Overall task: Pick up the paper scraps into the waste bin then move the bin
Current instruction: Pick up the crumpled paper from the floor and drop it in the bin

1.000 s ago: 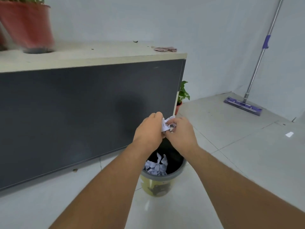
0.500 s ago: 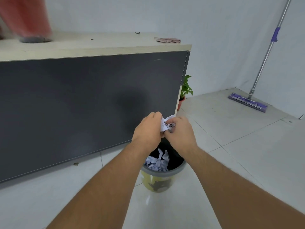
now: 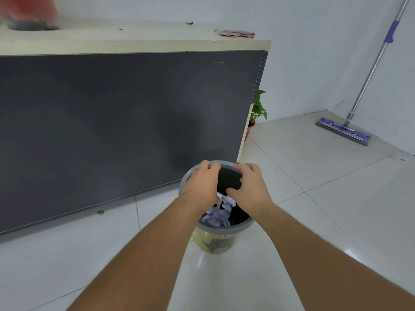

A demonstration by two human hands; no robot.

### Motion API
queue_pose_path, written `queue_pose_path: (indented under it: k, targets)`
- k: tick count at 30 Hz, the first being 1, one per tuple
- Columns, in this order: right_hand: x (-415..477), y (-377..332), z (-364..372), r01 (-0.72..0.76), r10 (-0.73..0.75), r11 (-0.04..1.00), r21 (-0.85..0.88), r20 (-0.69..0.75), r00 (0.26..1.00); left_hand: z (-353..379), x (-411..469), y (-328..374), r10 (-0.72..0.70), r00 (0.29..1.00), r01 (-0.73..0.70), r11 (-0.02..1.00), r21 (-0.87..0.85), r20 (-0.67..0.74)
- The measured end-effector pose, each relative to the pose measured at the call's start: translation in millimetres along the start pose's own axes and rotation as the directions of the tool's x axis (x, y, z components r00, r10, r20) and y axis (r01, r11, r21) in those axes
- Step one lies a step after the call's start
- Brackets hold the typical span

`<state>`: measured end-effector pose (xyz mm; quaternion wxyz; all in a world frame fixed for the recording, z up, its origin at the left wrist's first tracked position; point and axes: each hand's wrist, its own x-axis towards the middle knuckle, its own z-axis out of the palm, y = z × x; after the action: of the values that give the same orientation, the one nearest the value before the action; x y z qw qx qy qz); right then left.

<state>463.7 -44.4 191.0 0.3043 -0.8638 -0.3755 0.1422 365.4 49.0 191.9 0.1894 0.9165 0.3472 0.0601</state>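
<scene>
Both hands on bin rim (image 3: 216, 230): left hand (image 3: 200, 185) and right hand (image 3: 251, 187) curl over far edge w/ fingers; paper scraps (image 3: 216, 215) inside.

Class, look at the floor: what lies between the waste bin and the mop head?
In the head view, only bare floor tiles lie between the waste bin and the mop head.

Place: an indoor room, likely an office or a home; which one cannot be told.
Floor: glossy pale floor tiles (image 3: 314, 221) with thin grout lines.
Walls: plain white walls (image 3: 314, 52).
Furniture: a long desk (image 3: 134, 44) with a light wood top and dark front panel.
Cleaning gear: a purple flat mop (image 3: 343, 130) leaning in the corner.
Greenery: a small potted plant (image 3: 258, 111) beside the desk's end.
Waste: a small waste bin (image 3: 215, 241) standing on the floor.
</scene>
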Motion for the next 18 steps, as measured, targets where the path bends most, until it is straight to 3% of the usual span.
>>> queue_pose_path:
  k: [18]
  targets:
    - [-31.1, -31.6, 26.4, 0.043, -0.042, 0.999, -0.031, 0.038, 0.998, -12.3, -47.3, -51.5, -0.088, 0.992, 0.080, 0.993, -0.090, -0.091]
